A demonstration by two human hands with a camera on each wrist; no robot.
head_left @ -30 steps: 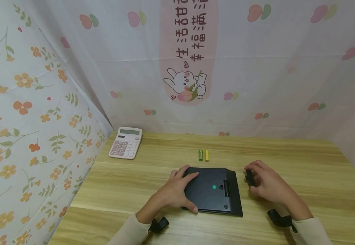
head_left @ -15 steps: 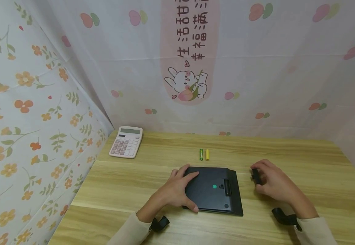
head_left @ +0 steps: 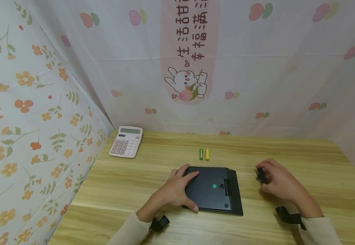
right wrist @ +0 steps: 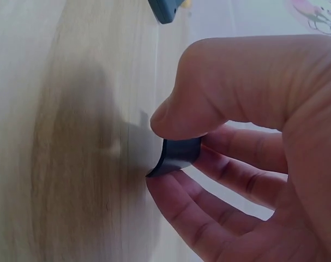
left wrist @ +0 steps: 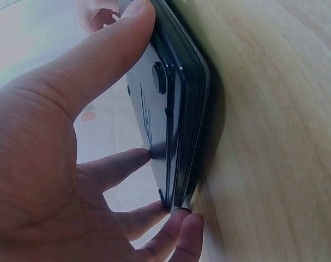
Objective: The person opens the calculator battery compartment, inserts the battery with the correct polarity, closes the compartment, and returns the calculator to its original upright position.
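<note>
A black calculator point(head_left: 211, 190) lies back side up on the table, its narrow battery compartment point(head_left: 227, 187) uncovered near the right end. My left hand point(head_left: 177, 190) spans its left end, thumb at the near edge and fingers at the far edge; the left wrist view shows fingertips curled at the rim of the calculator point(left wrist: 179, 109). To the right, my right hand point(head_left: 277, 180) pinches a small black battery cover point(head_left: 261, 176) between thumb and fingers. In the right wrist view this curved battery cover point(right wrist: 179, 155) is held just above the wood.
Two batteries stand out beyond the calculator, one green battery point(head_left: 201, 154) and one yellow battery point(head_left: 207, 154). A white and pink calculator point(head_left: 126, 142) lies at the table's back left corner. Patterned cloth point(head_left: 128, 68) hangs behind the wooden table point(head_left: 165, 143) and on its left.
My right hand has moved to the right, away from the black calculator, with the battery cover in its fingers. The left hand and the calculator have stayed in place.
</note>
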